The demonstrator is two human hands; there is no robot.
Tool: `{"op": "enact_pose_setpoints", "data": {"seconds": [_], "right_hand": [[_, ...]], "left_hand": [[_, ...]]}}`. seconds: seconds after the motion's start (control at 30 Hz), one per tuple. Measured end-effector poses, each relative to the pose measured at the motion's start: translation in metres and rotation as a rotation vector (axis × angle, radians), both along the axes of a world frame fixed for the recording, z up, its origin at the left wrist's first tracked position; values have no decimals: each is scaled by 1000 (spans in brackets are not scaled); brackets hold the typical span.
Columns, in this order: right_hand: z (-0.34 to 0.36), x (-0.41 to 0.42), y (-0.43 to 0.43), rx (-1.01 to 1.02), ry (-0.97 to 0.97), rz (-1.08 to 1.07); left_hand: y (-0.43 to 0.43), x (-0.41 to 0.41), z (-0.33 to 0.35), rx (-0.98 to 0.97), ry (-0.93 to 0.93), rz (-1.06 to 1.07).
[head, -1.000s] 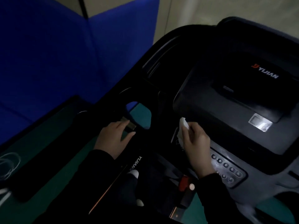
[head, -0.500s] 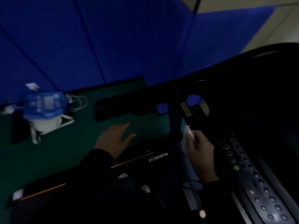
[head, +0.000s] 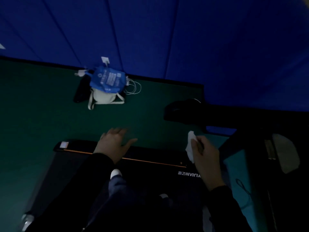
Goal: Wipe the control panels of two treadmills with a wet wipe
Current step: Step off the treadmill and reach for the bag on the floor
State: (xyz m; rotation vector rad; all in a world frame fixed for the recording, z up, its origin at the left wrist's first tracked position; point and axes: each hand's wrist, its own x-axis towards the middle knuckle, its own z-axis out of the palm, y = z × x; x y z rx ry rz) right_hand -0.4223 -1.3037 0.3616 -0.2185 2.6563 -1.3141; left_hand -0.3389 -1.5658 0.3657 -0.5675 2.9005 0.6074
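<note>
My right hand (head: pixel 203 152) is shut on a crumpled white wet wipe (head: pixel 190 146) and hovers over the left side rail of the black treadmill (head: pixel 150 171). The rail carries an orange stripe and a white logo. My left hand (head: pixel 115 144) floats open, fingers spread, above the rail's outer edge, holding nothing. No control panel is in view; only the treadmill's dark upright and handlebar (head: pixel 182 112) show at the right.
A blue bag (head: pixel 107 80) lies on a pale bag (head: pixel 104 97) with white cables on the green floor by the blue padded wall (head: pixel 150 30). My white shoe (head: pixel 115 173) stands on the treadmill deck. Green floor spreads to the left.
The view has swung left and down, away from the console. The control panel has left the frame. Both hands came off the treadmill and now hover over the side rail.
</note>
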Motion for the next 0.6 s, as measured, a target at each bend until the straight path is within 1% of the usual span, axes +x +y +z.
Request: {"op": "enact_pose_setpoints", "data": {"seconds": [0.3,0.47,0.6], "right_hand": [[6,2,-177,96,-2,222],[6,0,-250,119,37,220],[9,-3,-278,116,63,211]], "left_hand": [[-144,30,-22,28,21,104],[-219,42,-28,15,42,144],[-256,41,-32,8,67,175]]}}
